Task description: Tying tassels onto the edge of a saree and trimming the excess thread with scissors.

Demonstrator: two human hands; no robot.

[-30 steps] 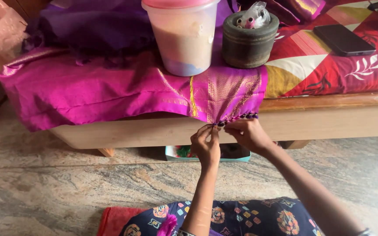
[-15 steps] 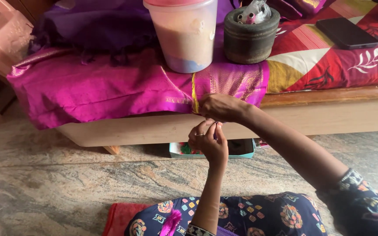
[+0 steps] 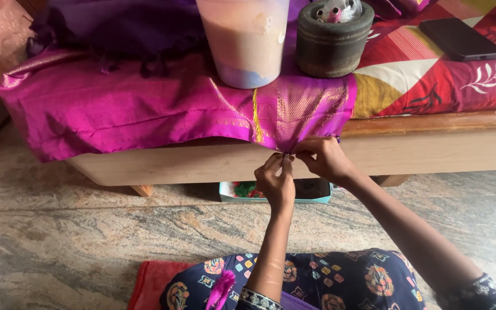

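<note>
A shiny magenta silk cloth [image 3: 144, 109] with a gold woven border [image 3: 302, 109] lies over the edge of a wooden bed. My left hand [image 3: 275, 182] pinches the cloth's hanging fringe edge [image 3: 289, 154] with fingertips together. Right beside it, my right hand [image 3: 324, 158] grips the same edge, fingers curled on the fabric. Both hands meet just below the bed rail.
A translucent plastic jar [image 3: 247, 40] and a dark round tin [image 3: 333, 37] weigh down the cloth. A black phone [image 3: 460, 39] lies on the red patterned bedsheet [image 3: 460, 86]. A shallow box [image 3: 311, 192] sits under the bed frame [image 3: 431, 146] on the stone floor [image 3: 87, 241].
My right hand has come down from the cloth's gold border to the hanging edge, meeting my left hand. The view has closed in on the bed.
</note>
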